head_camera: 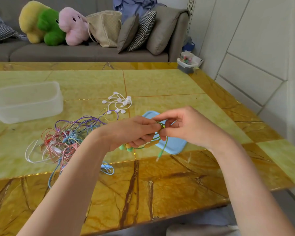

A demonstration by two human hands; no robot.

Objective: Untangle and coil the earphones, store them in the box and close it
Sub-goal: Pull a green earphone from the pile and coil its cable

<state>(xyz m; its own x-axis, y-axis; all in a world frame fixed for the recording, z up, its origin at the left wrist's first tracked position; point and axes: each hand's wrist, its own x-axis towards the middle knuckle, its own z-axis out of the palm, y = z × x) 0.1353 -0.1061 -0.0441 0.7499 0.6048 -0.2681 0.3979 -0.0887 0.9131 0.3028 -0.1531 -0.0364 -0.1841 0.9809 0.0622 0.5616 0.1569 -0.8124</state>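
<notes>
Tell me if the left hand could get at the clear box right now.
Probably not at once: the left hand grips the green earphones. The clear box stands open on its side, nothing between.

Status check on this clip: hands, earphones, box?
Left hand and right hand both pinch the green earphones, coiling above the blue lid. Clear box open, empty. Tangled pile left on the table.

Under the grip, the bench [160,176] looks like glossy polished stone; the lid [175,145] is smooth matt plastic, the box [26,101] left of it frosted translucent plastic.
</notes>
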